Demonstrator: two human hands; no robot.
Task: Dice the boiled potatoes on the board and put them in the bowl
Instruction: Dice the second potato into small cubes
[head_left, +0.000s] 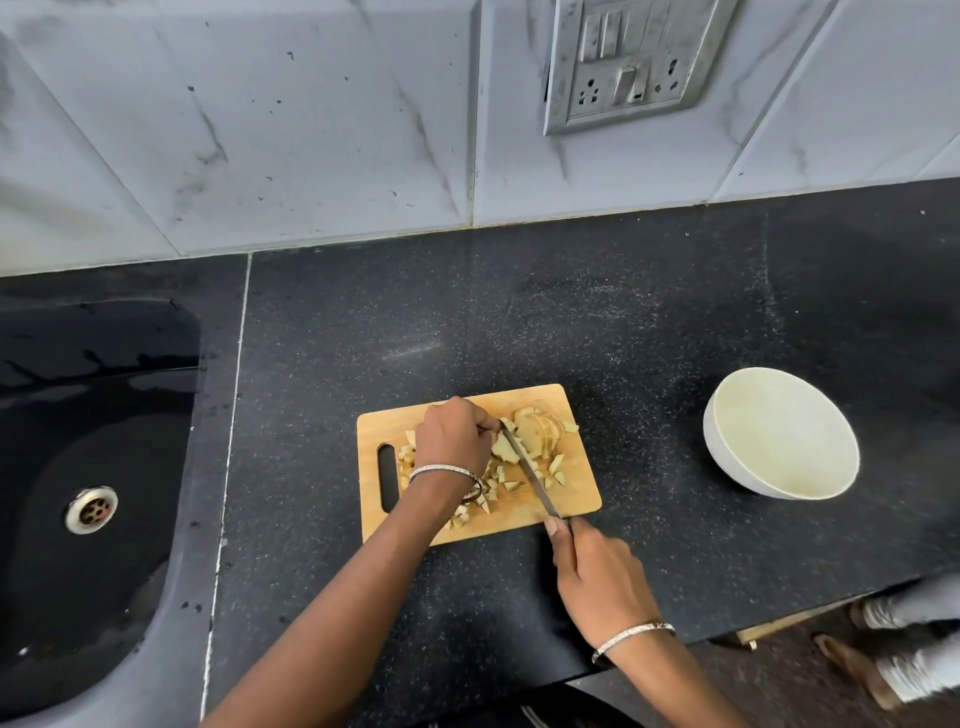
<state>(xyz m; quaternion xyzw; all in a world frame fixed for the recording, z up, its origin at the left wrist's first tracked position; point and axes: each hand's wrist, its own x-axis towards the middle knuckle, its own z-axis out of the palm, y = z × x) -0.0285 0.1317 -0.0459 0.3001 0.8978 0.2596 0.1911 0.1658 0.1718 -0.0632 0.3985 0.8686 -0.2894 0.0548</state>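
A small wooden cutting board (576, 496) lies on the black counter. Sliced boiled potato (535, 431) sits at its far right, and several diced potato pieces (498, 480) are scattered across its middle and left. My left hand (452, 436) is over the board with fingers curled, holding the potato beside the blade. My right hand (597, 577) grips the handle of a knife (527, 467), whose blade runs diagonally across the board with its tip at the potato. A white bowl (727, 441) stands to the right of the board, with nothing in it.
A black sink (78, 571) with a metal drain (91, 509) fills the left. The tiled wall behind carries a switch and socket plate (634, 62). The counter's front edge runs at lower right, with another person's feet (883, 654) on the floor beyond it.
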